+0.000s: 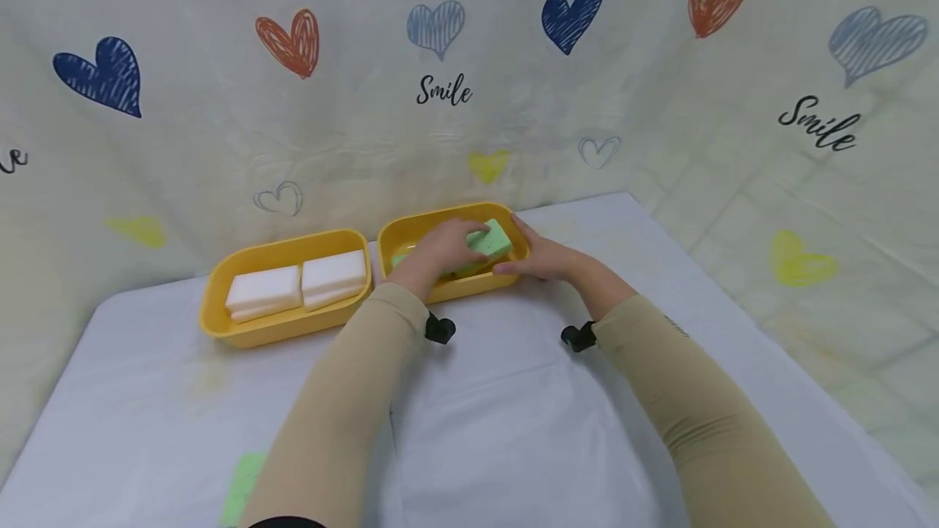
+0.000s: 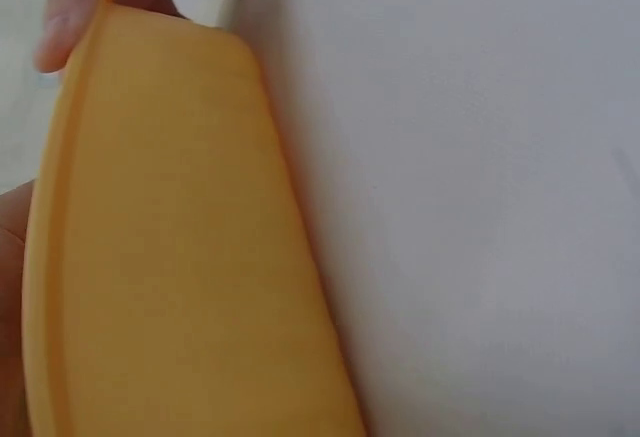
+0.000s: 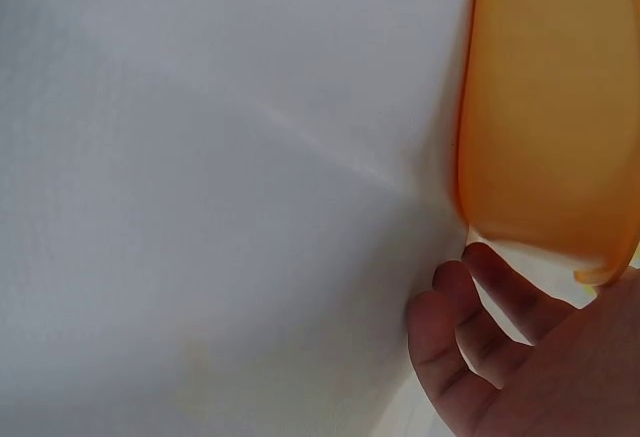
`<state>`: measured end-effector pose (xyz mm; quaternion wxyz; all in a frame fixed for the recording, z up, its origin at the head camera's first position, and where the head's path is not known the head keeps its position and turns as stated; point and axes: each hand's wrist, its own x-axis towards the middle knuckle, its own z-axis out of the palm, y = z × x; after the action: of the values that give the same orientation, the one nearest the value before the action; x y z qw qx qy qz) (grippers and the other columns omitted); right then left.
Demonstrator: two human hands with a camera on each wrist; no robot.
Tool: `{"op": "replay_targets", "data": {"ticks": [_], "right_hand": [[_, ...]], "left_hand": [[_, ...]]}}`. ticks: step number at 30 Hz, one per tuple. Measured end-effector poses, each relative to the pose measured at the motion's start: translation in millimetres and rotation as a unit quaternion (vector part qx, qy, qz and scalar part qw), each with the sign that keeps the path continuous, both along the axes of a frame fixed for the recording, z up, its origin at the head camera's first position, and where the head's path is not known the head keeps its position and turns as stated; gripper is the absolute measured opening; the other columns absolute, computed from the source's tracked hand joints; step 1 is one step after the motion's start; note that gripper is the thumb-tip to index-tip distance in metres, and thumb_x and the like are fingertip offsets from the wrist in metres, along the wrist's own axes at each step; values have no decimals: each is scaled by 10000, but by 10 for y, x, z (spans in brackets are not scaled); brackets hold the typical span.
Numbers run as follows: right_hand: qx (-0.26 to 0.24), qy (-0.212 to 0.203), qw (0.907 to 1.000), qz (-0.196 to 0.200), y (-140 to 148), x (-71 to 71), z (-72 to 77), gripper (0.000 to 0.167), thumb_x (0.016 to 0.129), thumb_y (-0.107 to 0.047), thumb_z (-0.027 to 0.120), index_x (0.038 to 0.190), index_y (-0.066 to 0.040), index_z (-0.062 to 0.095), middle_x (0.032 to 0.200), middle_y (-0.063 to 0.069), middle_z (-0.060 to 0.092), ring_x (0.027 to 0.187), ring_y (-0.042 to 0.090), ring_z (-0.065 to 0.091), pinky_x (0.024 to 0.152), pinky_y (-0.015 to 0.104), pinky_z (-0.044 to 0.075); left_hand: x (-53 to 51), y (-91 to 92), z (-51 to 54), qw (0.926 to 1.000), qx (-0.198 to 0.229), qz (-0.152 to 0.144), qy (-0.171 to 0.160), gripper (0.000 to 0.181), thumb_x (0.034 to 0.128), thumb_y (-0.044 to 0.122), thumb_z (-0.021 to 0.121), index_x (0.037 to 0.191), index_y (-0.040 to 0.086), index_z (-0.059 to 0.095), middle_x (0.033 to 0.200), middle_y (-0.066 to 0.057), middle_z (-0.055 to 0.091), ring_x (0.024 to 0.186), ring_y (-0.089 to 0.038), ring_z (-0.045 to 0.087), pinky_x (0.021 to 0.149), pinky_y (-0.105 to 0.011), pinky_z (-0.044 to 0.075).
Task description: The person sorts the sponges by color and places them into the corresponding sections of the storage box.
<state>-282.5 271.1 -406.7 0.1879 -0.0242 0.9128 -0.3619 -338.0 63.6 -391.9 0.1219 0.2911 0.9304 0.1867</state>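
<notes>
My left hand (image 1: 443,247) reaches into the right-hand yellow tray (image 1: 477,287) and grips a green sponge (image 1: 499,241) near its right end. More green shows low in that tray, beside the left wrist, mostly hidden by the hand. At the tray's right end, my right hand (image 1: 546,257) holds the rim, its thumb over the front edge. In the right wrist view, bent fingers of the right hand (image 3: 520,347) lie outside the tray's end. The left wrist view is mostly the tray's outer wall (image 2: 190,227), which hides the sponge.
A second yellow tray (image 1: 286,332) stands just left, with white sponges (image 1: 264,288) side by side in it. A flat green piece (image 1: 245,479) lies at the front left, partly behind the left sleeve. A heart-printed curtain (image 1: 367,145) hangs behind the white-covered table (image 1: 513,430).
</notes>
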Motion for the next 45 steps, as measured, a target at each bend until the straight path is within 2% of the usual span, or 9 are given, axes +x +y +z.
{"op": "replay_targets", "data": {"ticks": [4, 9, 16, 21, 24, 31, 39, 41, 45], "right_hand": [[-18, 38, 10000, 69, -84, -26, -12, 1180, 822, -592, 729, 1582, -311, -129, 1663, 119, 8, 1473, 409, 166, 1168, 607, 174], [-163, 186, 9995, 204, -174, -60, -29, 1211, 794, -623, 738, 1582, -314, -128, 1662, 102, 32, 1470, 382, 185, 1178, 587, 163], [-164, 208, 9992, 301, -257, -67, -22, 1165, 845, -532, 738, 1583, -296, -131, 1659, 127, 23, 1468, 384, 190, 1180, 567, 182], [-15, 199, 9993, 318, -255, -82, -9, 1184, 834, -555, 737, 1581, -289, -142, 1652, 168, 25, 1429, 415, 257, 1159, 564, 245], [11, 167, 9994, 302, -240, -92, -8, 1184, 831, -570, 732, 1582, -290, -141, 1650, 177, 28, 1430, 420, 253, 1158, 572, 240], [13, 63, 9998, 210, -193, -92, -42, 1198, 814, -607, 727, 1578, -309, -146, 1650, 172, 36, 1446, 417, 217, 1164, 594, 200], [132, -72, 9999, 69, -78, -83, -50, 1248, 760, -694, 718, 1568, -338, -164, 1653, 164, 24, 1450, 417, 190, 1168, 606, 172], [172, -96, 9998, 24, -44, -71, -37, 1245, 769, -688, 715, 1566, -334, -174, 1651, 178, 11, 1451, 430, 179, 1162, 619, 172], [213, -108, 9997, -16, 9, -53, -25, 1233, 788, -670, 710, 1563, -325, -185, 1649, 193, -7, 1466, 443, 137, 1163, 626, 154]], "left_hand": [[22, -54, -40, 9992, -364, 7, 138, 545, 903, 429, 715, 1409, 291, 565, 1436, -29, 522, 1328, -248, 455, 1125, -419, 352], [67, -110, -28, 9971, -711, 27, 273, 538, 903, 446, 710, 1403, 303, 570, 1419, -25, 540, 1312, -265, 471, 1123, -436, 351], [12, -259, -5, 9990, -376, 119, 210, 583, 903, 453, 706, 1432, 275, 542, 1444, -5, 533, 1337, -276, 458, 1125, -478, 333], [6, -364, 37, 9994, -247, 192, 133, 582, 910, 473, 688, 1438, 283, 533, 1465, -1, 510, 1355, -258, 440, 1130, -473, 331], [28, -416, 66, 9995, -184, 206, 117, 580, 909, 476, 688, 1437, 292, 534, 1458, 7, 520, 1348, -245, 452, 1121, -461, 347], [155, -564, 187, 9997, -94, -2, 208, 589, 909, 474, 690, 1444, 288, 527, 1464, 3, 510, 1347, -238, 455, 1112, -451, 362], [358, -863, 318, 9978, -182, -292, 566, 592, 899, 467, 706, 1435, 279, 540, 1469, 14, 499, 1375, -243, 416, 1135, -431, 336], [417, -950, 331, 9971, -170, -364, 653, 584, 897, 465, 710, 1428, 286, 548, 1447, 11, 515, 1358, -246, 430, 1126, -430, 346], [551, -1145, 334, 9974, -195, -306, 619, 576, 889, 474, 715, 1420, 324, 551, 1427, 26, 525, 1336, -239, 448, 1108, -433, 368]]}}
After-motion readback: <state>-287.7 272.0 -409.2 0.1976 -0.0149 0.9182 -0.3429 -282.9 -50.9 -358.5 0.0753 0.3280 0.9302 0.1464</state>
